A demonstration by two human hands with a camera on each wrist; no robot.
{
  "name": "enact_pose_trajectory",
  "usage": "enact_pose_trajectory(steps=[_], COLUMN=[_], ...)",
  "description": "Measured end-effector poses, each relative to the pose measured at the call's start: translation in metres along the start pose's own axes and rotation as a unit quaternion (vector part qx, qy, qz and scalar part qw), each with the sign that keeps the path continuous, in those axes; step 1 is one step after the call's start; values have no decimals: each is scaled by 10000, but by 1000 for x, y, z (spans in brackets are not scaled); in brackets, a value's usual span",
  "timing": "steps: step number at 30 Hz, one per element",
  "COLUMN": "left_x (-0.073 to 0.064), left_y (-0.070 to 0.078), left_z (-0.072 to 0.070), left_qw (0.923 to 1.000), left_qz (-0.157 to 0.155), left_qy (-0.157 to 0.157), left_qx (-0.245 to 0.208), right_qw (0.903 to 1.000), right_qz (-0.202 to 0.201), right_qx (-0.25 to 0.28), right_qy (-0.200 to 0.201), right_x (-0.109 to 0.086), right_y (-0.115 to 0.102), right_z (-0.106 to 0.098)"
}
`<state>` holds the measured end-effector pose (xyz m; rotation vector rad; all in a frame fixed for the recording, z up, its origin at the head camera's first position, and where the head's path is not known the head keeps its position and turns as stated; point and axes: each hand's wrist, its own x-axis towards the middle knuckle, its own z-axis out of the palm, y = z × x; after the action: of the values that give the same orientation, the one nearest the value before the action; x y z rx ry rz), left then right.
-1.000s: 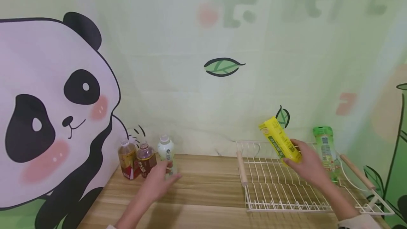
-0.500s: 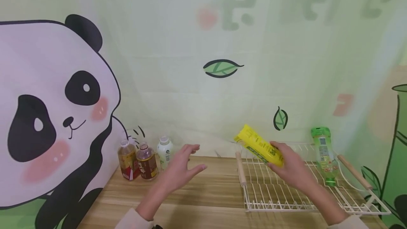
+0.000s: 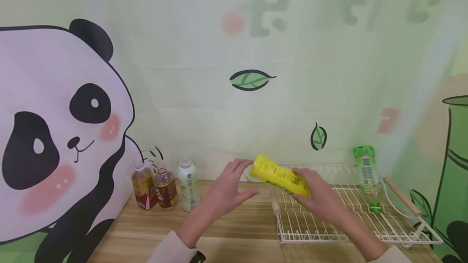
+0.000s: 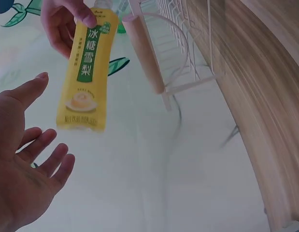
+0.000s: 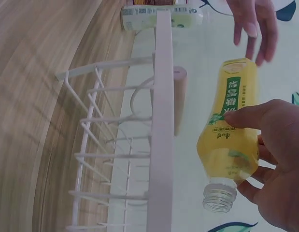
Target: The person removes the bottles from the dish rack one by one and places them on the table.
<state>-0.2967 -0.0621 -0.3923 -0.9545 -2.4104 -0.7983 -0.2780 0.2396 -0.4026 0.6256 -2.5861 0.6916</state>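
Observation:
A clear bottle with a yellow wrap label point(image 3: 279, 175) is held in the air by my right hand point(image 3: 321, 196), its base pointing left. In the right wrist view its bare threaded neck point(image 5: 220, 197) shows, without a cap, and my thumb presses the label near the shoulder. The left hand point(image 3: 228, 188) is close to the bottle's base, fingers spread and thumb apart. The left wrist view shows a gap between those fingers and the label. Behind and below the bottle is a white wire rack point(image 3: 314, 234) with wooden handles.
A green-capped bottle point(image 3: 368, 177) leans upside down in the rack's right part. At the left of the wooden table point(image 3: 234, 224) stand a red-and-gold-labelled bottle point(image 3: 145, 188), a dark-labelled bottle point(image 3: 166, 190) and a white-and-green bottle point(image 3: 188, 186). A panda-printed cloth hangs behind.
My right hand has brought the yellow-labelled bottle leftward from over the rack, tipping it flatter. The left hand has moved right, away from the white-and-green bottle, toward the held bottle's base.

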Motion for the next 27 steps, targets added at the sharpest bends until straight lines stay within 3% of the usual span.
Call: enact_pose_trajectory(steps=[6,11,20,27], left_x=[10,17,21,16], left_y=[8,15,18,14], left_z=[8,13,26,33], left_qw=[9942,9877,9825,9822], left_qz=[633,964,763,694], left_qy=[166,254,-621,-742], left_qx=[850,1201,1579,1582], right_qw=[9995,9988,9942,9939], right_qz=[-262,-421,-846,-859], right_qx=[-159,-255,-551,-550], right_qy=[-12,-48,-365,-415], right_x=[-3,-2,-4,-6], right_y=[-8,-14,-24,-25], right_z=[1,3,0,2])
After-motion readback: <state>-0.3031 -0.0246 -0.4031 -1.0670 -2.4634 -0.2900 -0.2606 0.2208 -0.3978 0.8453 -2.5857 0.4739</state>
